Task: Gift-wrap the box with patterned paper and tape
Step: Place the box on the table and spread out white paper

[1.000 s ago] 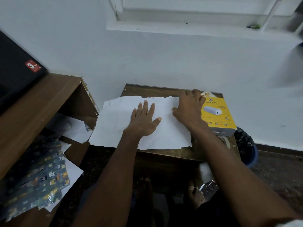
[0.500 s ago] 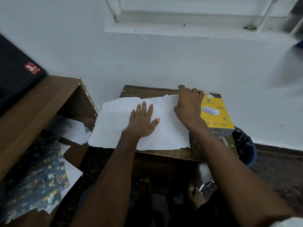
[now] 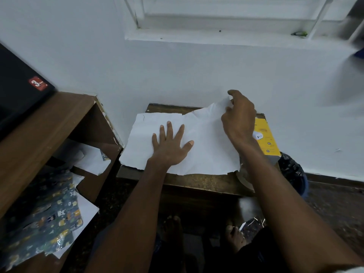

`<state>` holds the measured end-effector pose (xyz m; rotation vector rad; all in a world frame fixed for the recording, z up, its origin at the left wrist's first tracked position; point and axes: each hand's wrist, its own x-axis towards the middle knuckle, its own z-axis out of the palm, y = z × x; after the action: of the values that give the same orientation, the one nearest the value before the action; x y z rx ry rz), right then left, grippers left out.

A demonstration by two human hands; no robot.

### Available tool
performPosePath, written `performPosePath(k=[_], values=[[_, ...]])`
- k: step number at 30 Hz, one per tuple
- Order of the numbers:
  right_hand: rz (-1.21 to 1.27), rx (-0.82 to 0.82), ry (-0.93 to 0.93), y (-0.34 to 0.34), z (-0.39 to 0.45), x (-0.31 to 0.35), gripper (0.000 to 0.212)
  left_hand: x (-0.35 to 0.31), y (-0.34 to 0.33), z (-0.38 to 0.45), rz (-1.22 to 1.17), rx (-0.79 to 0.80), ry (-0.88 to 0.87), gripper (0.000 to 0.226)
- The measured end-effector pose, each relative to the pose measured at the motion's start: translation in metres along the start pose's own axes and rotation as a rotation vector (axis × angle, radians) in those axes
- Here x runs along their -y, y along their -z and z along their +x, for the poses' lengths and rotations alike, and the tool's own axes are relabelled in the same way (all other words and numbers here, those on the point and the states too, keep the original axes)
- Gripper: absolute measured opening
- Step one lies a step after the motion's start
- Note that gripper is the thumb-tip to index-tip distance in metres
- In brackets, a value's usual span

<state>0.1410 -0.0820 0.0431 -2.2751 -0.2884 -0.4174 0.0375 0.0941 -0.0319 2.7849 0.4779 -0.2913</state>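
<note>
A sheet of wrapping paper (image 3: 206, 154) lies white side up on a small wooden table (image 3: 197, 182). My left hand (image 3: 169, 146) presses flat on its middle with spread fingers. My right hand (image 3: 239, 117) pinches the sheet's far right corner and holds it lifted off the table. The yellow box (image 3: 266, 138) lies at the table's right edge, partly hidden behind my right wrist. A tape roll (image 3: 244, 177) shows at the table's front right, mostly covered by my right forearm.
A wooden shelf unit (image 3: 39, 134) stands at the left with a black case (image 3: 17, 87) on top. Patterned paper pieces (image 3: 45, 219) lie on its lower shelf. A dark bin (image 3: 293, 174) sits right of the table. My bare feet (image 3: 234, 235) are below.
My right hand has moved from lying on the paper beside the box to lifting the far right corner up. The left hand stays pressed on the sheet.
</note>
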Motion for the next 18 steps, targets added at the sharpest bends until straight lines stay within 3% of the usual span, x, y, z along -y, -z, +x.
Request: performPosePath(k=[4, 6, 9, 14, 18], values=[[-0.438, 0.071, 0.297, -0.011, -0.018, 0.009, 0.078, 0.001, -0.001, 0.002, 0.033, -0.017, -0.024, 0.073], [-0.404, 0.312, 0.359, -0.021, -0.033, 0.016, 0.074, 0.001, -0.001, 0.004, 0.038, -0.013, -0.024, 0.072], [-0.279, 0.671, 0.247, -0.038, -0.057, 0.025, 0.062, 0.001, 0.0, 0.005, 0.061, -0.003, -0.025, 0.072], [-0.367, 0.69, 0.102, -0.046, -0.054, 0.019, 0.036, -0.002, 0.002, 0.006, 0.063, 0.025, 0.047, 0.07], [-0.446, 0.689, 0.084, -0.046, -0.056, 0.014, 0.041, -0.008, 0.003, 0.005, 0.039, 0.035, 0.131, 0.069]])
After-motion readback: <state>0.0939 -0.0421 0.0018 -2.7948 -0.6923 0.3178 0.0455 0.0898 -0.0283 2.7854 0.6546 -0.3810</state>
